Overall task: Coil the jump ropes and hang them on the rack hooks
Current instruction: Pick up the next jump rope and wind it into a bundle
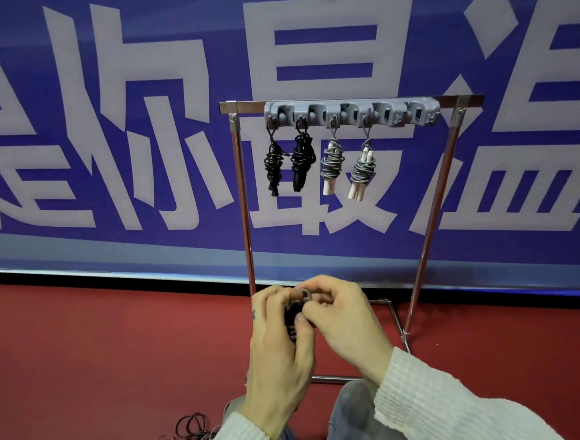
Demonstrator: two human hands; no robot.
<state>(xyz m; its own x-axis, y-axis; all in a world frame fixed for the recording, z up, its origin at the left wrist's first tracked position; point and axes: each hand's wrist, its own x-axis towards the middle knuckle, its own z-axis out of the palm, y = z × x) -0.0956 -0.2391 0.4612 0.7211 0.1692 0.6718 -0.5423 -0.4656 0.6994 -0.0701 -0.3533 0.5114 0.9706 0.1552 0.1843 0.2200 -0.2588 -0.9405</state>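
A metal rack (244, 195) stands on the red floor with a grey hook strip (349, 112) along its top bar. Four coiled jump ropes hang from its hooks: two black ones (274, 166) (301, 162) on the left, two grey ones with white handles (332, 163) (363, 168) to their right. Below the rack, my left hand (279, 351) grips a coiled black jump rope (293, 317). My right hand (343, 315) pinches a small grey loop of cord (304, 294) at the top of that bundle. Most of the bundle is hidden between my fingers.
Loose dark rope (190, 436) lies tangled on the floor at the bottom left, beside my left sleeve. A blue banner with large white characters (138, 127) covers the wall behind the rack. The rightmost hooks (418, 111) of the strip hold nothing. My knees show at the bottom.
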